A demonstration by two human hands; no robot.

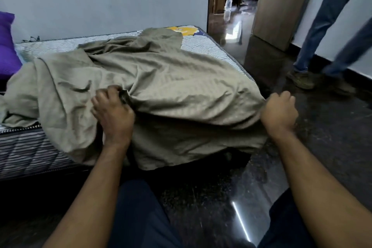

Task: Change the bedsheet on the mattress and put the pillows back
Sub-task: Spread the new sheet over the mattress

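Observation:
An olive-green bedsheet lies crumpled over a striped grey-and-white mattress on the floor. It hangs over the mattress's near end. My left hand grips a bunched fold of the sheet near the middle of that end. My right hand is closed on the sheet's edge at the mattress's near right corner. The far part of the mattress is bare, with a yellow label at its far corner. A purple pillow rests against the wall at the left.
Another person's legs in jeans and shoes stand on the dark glossy floor at the right. A wooden door stands open onto a hallway with a plastic bottle. A pale wall runs behind the mattress.

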